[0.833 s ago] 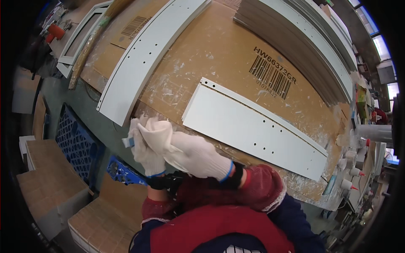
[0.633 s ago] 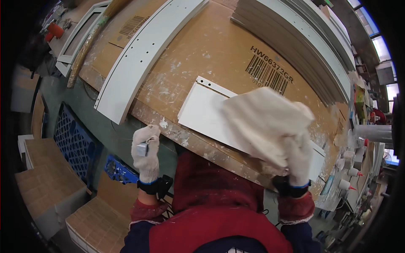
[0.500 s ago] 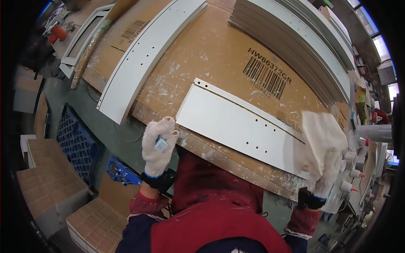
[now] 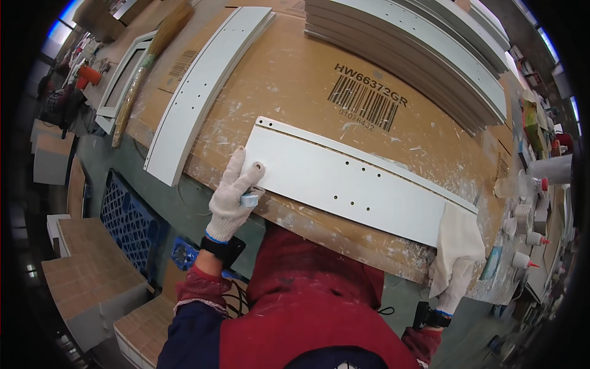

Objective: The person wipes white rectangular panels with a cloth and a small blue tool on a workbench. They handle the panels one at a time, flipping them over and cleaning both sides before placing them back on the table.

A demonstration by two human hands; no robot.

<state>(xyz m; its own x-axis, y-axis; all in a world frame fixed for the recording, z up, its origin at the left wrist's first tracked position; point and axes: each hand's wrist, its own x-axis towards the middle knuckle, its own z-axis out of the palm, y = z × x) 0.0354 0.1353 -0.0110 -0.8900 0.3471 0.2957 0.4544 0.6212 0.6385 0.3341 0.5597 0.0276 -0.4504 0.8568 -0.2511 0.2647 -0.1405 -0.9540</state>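
Observation:
A white drilled panel (image 4: 319,178) lies near the table's front edge, with a groove along its far side. My left hand (image 4: 233,190), in a knitted white glove, is at the panel's left end, two fingers stretched against its corner. A small light blue block (image 4: 249,200) is tucked in that hand below those fingers. Gloved as well, my right hand (image 4: 455,286) is closed on a cream cloth (image 4: 461,237) draped over the panel's right end. The cloth hides most of these fingers.
Cardboard covers the table (image 4: 289,80). A second white panel (image 4: 200,92) lies at left, and a stack of panels (image 4: 405,55) stands at the far right. Red-tipped bottles (image 4: 523,261) line the right side. A blue plastic pallet (image 4: 132,221) and cartons (image 4: 92,277) are at lower left.
My left hand has gone from just off the panel's corner to touching it, its fingers now extended. My right hand and the cloth have moved down over the panel's right end. The view has shifted.

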